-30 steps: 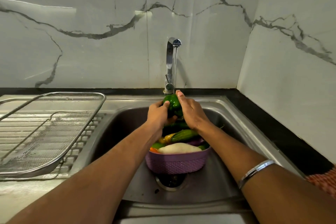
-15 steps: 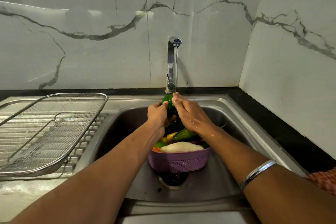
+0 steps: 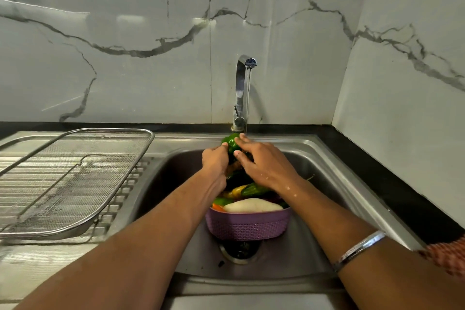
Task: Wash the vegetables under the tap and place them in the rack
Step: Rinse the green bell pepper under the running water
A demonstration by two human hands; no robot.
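Pepper [image 3: 230, 140] under tap [image 3: 242, 93], turned slightly since earlier frame.
Left hand [image 3: 214, 160] grips it; right hand [image 3: 261, 162] curls over top.

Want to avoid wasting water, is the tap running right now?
Yes, on. A thin stream falls from the tap spout onto the green pepper held by the left hand and right hand over the sink.

No legible text, labels or nos. anywhere.
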